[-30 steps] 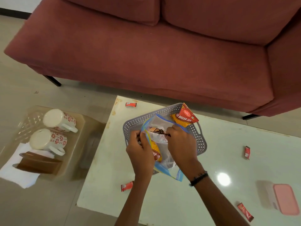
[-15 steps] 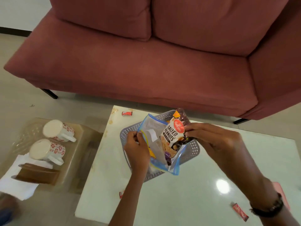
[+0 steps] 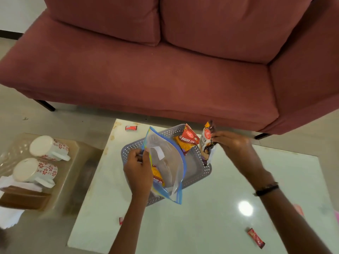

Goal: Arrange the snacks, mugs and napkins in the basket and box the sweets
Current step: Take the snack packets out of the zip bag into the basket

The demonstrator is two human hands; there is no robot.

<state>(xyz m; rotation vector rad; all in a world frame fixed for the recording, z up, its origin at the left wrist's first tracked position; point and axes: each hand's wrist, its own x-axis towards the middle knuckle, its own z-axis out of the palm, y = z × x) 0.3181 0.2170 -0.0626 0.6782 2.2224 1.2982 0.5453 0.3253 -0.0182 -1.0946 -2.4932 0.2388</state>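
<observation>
My left hand [image 3: 138,168] grips the open edge of a clear zip bag [image 3: 166,165] with a blue seal, held over the grey perforated basket [image 3: 203,168] on the white table [image 3: 201,217]. One orange snack packet [image 3: 157,177] still lies inside the bag. Another orange-red packet [image 3: 187,142] leans in the basket's far end. My right hand [image 3: 233,146] holds a salted peanuts packet [image 3: 206,142] upright above the basket's right rim. Small red sweets lie on the table: one at the far left [image 3: 131,128], one near the front right [image 3: 255,237], one by my left forearm [image 3: 121,221].
Left of the table a clear tray [image 3: 77,151] on the floor holds two white mugs with red flowers [image 3: 48,147] [image 3: 34,171], white napkins [image 3: 9,215] and a brown holder [image 3: 23,197]. A dark red sofa [image 3: 165,70] stands behind the table. A pink box [image 3: 336,216] shows at the right edge.
My right hand has pulled the peanuts packet out of the zip bag and carried it right, above the basket's right rim. My left hand keeps hold of the bag.
</observation>
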